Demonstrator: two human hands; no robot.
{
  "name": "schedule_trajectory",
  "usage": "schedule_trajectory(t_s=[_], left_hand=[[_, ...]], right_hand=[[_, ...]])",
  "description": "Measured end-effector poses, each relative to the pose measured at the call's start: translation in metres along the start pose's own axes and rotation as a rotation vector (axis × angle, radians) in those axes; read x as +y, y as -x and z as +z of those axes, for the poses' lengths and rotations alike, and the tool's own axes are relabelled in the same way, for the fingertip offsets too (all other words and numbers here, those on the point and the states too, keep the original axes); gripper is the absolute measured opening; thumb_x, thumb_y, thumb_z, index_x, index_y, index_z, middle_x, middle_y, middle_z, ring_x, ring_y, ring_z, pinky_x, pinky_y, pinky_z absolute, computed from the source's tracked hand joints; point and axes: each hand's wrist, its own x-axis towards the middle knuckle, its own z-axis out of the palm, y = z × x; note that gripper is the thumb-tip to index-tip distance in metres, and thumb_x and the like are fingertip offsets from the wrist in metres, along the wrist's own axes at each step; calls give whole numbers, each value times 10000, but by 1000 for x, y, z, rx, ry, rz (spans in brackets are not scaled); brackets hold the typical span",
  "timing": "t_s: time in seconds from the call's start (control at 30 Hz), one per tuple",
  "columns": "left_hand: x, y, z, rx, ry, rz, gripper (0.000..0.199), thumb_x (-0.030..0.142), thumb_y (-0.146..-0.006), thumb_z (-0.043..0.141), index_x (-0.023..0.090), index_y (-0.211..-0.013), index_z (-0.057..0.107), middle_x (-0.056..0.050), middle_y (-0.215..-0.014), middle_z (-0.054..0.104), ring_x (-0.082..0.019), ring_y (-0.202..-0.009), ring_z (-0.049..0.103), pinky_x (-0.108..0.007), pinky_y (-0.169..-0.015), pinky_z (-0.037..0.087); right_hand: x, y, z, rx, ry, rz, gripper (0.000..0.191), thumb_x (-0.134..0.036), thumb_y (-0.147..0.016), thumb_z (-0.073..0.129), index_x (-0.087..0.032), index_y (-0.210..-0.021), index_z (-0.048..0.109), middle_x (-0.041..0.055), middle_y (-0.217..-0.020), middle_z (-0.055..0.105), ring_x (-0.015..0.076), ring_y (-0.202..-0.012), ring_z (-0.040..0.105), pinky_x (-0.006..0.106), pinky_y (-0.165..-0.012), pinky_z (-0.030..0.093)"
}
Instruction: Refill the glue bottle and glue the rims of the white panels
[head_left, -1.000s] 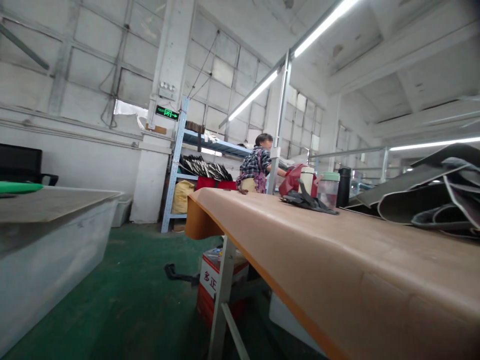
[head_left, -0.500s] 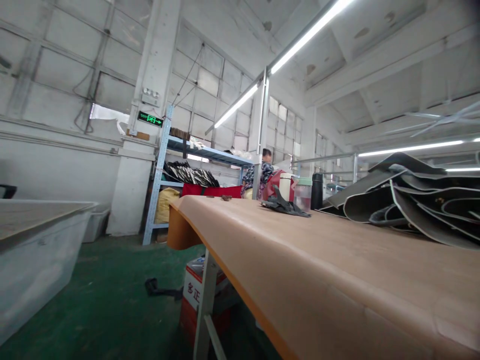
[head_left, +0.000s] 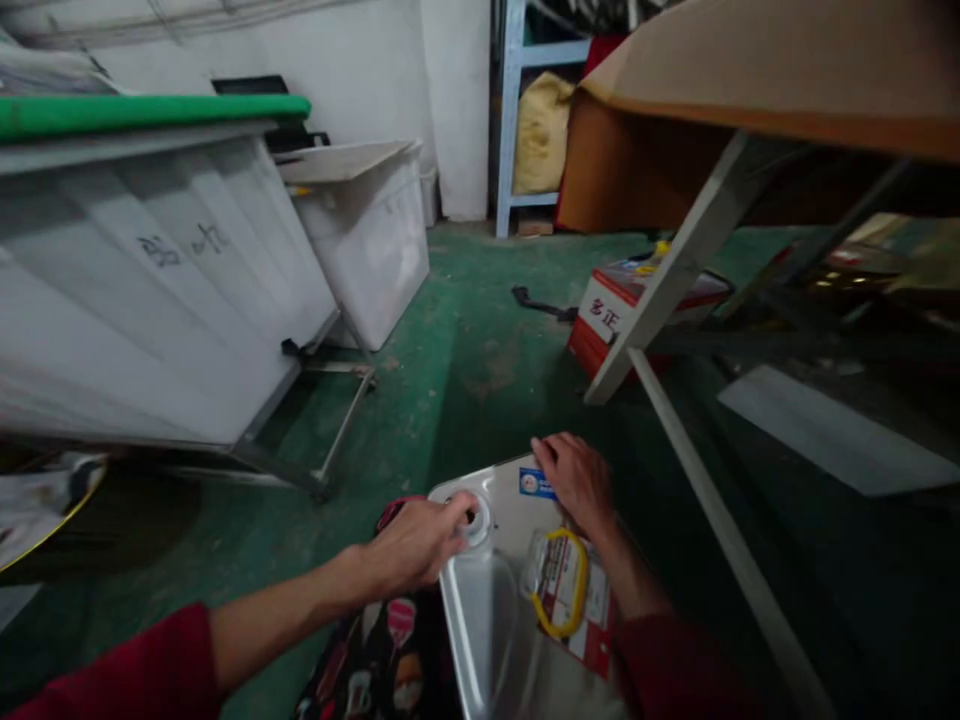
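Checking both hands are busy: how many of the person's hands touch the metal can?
2. The left hand grips the cap at the can's near corner; the right hand rests flat on the metal can top by the blue label. Neither is hidden.

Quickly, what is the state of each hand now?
Left hand: closed on the cap of the can.
Right hand: open, resting flat on the can's top.

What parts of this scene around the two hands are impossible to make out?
Head view only:
- Cap of the metal can: mostly covered by the left hand.
- Can's lower part: cut off by the bottom edge.
- Label text: too small and blurred.
- Right hand fingertips: curled over the can's far edge.
- Things under the table: dark, blurred.
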Motion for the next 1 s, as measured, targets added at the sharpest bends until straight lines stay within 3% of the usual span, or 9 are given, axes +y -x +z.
schedule_trajectory(t_s=[0.13, 0.33, 0.43, 0.53, 0.6, 0.7, 0.83, 0.9, 1.0], left_hand=[[-13, -4, 15, 62, 82, -15, 245, 149, -817, 487, 225, -1027, 386, -20, -938, 637, -169, -820, 617, -250, -712, 429], [-19, 1, 31, 151, 89, 6, 118, 158, -891, 336, 226, -954, 409, 5, -783, 585, -130, -692, 571, -226, -647, 402], [-16, 0, 31, 178, 110, -5, 186, 162, -885, 378, 219, -1062, 387, -19, -884, 609, -146, -776, 589, -242, -706, 424], [-9, -7, 23, 111, 33, -25, 364, 187, -857, 457, 212, -1201, 340, -36, -910, 628, -193, -838, 599, -289, -747, 440], [-4, -9, 21, 82, -9, -55, 339, 195, -868, 439, 209, -1198, 363, -38, -875, 631, -206, -829, 603, -304, -746, 446], [-1, -3, 34, 154, 40, -97, 229, 172, -894, 361, 203, -1117, 405, -54, -902, 632, -194, -825, 608, -293, -737, 451], [-2, 16, 48, 248, 104, -117, 275, 166, -897, 362, 220, -1166, 370, -42, -917, 632, -176, -776, 608, -285, -712, 453], [-2, 22, 39, 259, 113, -48, 361, 177, -901, 382, 242, -1250, 318, -38, -968, 629, -165, -802, 604, -278, -738, 458], [-1, 18, 9, 284, 90, -26, 443, 208, -893, 422, 253, -1312, 289, -57, -1094, 585, -167, -908, 579, -278, -802, 457]], right_hand=[[5, -3, 2, -14, 6, -32, 336, -420, -926, 399, -175, -796, 587, 27, -854, 597, 163, -842, 551, 360, -783, 434], [4, -2, 2, 16, 20, -47, 362, -430, -931, 375, -178, -777, 585, 23, -818, 591, 163, -812, 537, 337, -755, 409], [5, -4, 4, 15, 13, -43, 363, -429, -930, 369, -180, -786, 590, 29, -827, 595, 169, -818, 533, 332, -743, 396], [7, -4, 4, 17, 9, -35, 368, -432, -930, 363, -182, -788, 593, 37, -837, 601, 174, -810, 528, 326, -726, 382], [7, -3, 3, 18, 3, -35, 370, -436, -929, 362, -186, -784, 594, 37, -835, 604, 175, -804, 528, 318, -715, 373], [8, -2, 1, 13, -14, -45, 381, -449, -930, 350, -202, -784, 601, 36, -829, 607, 177, -813, 534, 305, -715, 365], [9, -2, 2, 2, -29, -39, 377, -454, -928, 352, -212, -799, 612, 44, -844, 612, 178, -815, 538, 298, -718, 359], [8, -3, 3, -3, -33, -30, 370, -447, -928, 356, -209, -813, 615, 48, -855, 614, 180, -813, 541, 300, -716, 360], [8, -2, 3, -4, -33, -21, 358, -438, -927, 364, -204, -837, 619, 52, -870, 618, 193, -833, 546, 308, -719, 363]])
